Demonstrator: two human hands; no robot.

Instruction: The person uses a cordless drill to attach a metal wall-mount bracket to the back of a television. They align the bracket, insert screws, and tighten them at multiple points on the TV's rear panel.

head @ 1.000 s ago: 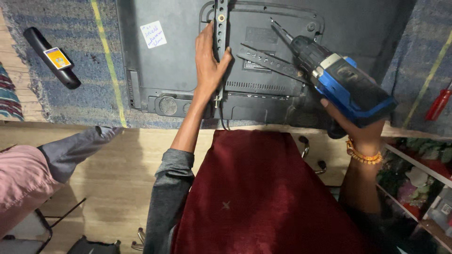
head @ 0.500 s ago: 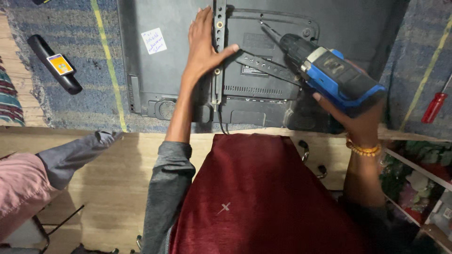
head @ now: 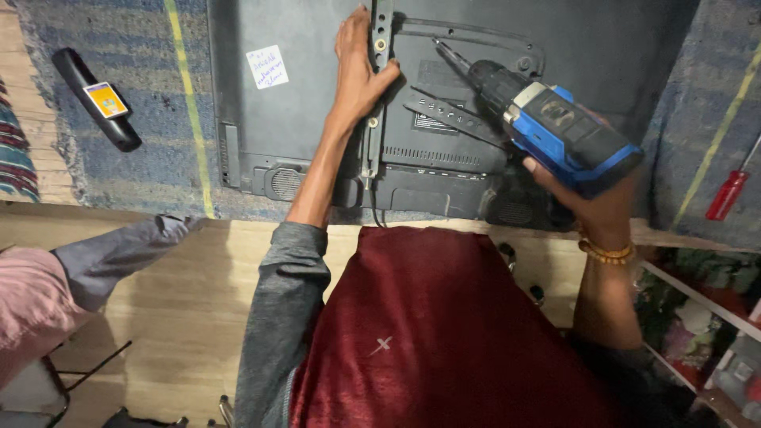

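A view from above of a person in a dark red top working on the back of a flat television (head: 317, 103), which lies face down on a blue woven cloth (head: 135, 71) covering the tabletop. The left hand (head: 357, 71) lies on a grey metal mounting bracket (head: 379, 87) running up the panel, its fingers (head: 346, 28) spread flat beside it and the thumb hooked over it. The right hand (head: 590, 202) has its fingers closed around the handle of a blue and black cordless drill (head: 547, 127), whose bit points up-left towards the bracket, stopping just short of the left hand's fingers. A second bracket (head: 452, 115) lies slanted under the drill. Well left of the fingers rests a black remote control (head: 95, 99). Far right lies a red-handled screwdriver (head: 729, 190).
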